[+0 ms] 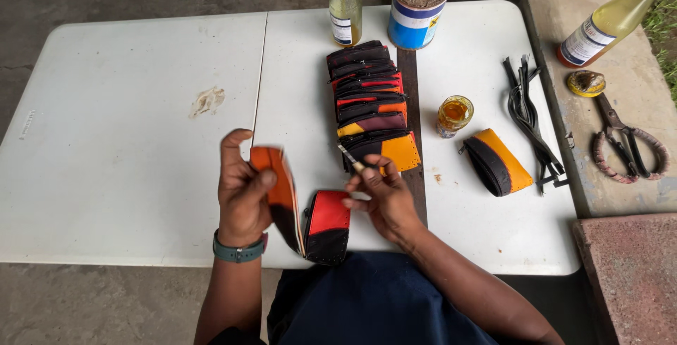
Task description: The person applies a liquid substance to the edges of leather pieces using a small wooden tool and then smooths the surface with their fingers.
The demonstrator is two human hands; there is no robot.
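Note:
My left hand (243, 190) holds an orange and black leather piece (282, 193) upright on its edge, above the front of the white table (141, 140). My right hand (381, 197) pinches a small brush (350, 158) with its tip pointing up and left. A red and black pouch (328, 225) lies at the table's front edge between my hands. Just beyond my right hand runs a row of several stitched pouches (370, 102) in black, red, orange and yellow.
A small glass jar of amber glue (454, 115), an orange and black pouch (497, 162) and black zipper strips (529, 116) lie to the right. A tin can (418, 7) and a glass bottle (345, 8) stand at the back. Scissors (624, 140), a lid and another bottle (610, 21) rest on the concrete ledge.

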